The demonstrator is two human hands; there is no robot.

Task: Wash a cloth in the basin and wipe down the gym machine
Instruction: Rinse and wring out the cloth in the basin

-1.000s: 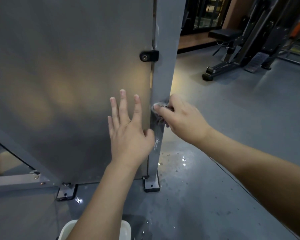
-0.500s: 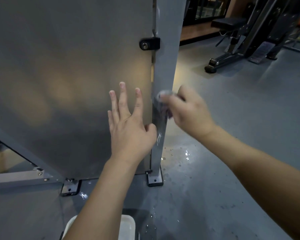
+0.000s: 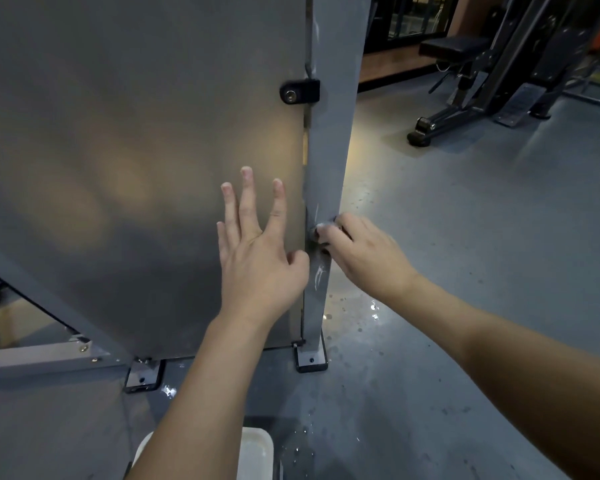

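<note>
Nearest, at the bottom edge, a white basin (image 3: 257, 452) sits on the grey floor (image 3: 465, 237), partly hidden behind the left forearm. Water drops (image 3: 373, 311) lie scattered on the floor to its right and further up beside the machine's foot. Just beyond, the black foot plate (image 3: 310, 360) of the grey upright post (image 3: 329, 150) rests on the floor, with a second foot plate (image 3: 142, 377) to its left under the large grey panel (image 3: 118, 150) of the gym machine.

The left hand (image 3: 257, 258) lies flat against that panel, fingers spread and straight, thumb at the panel's right edge beside the post. The right hand (image 3: 357, 254) has its grip curled round a small bunched cloth (image 3: 321, 232), pressing it to the post's front face just right of the left thumb. White scratch marks (image 3: 319, 275) show on the post below the cloth.

Higher on the panel's edge is a black bracket (image 3: 298, 91). Far off at the upper right stands a black bench machine (image 3: 482, 77)
</note>
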